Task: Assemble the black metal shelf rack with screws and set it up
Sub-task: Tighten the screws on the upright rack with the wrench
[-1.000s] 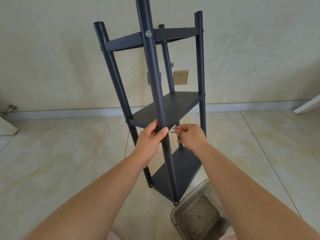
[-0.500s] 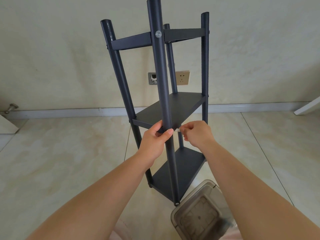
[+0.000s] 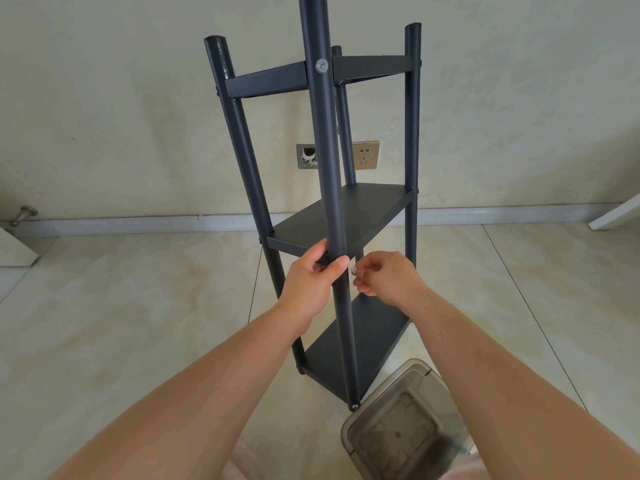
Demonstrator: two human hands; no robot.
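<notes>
at near post [image 3: 329, 168] | left hand [image 3: 311, 282] grips | right hand [image 3: 384, 282] pinches screw [image 3: 354, 270]

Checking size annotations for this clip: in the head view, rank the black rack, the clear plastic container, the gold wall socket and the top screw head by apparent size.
1. black rack
2. clear plastic container, though nearness to the camera inflates it
3. gold wall socket
4. top screw head

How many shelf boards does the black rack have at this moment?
3, none seemingly hidden: the top board near the post tops, the middle board at the hands' level, and the bottom board near the floor.
</notes>
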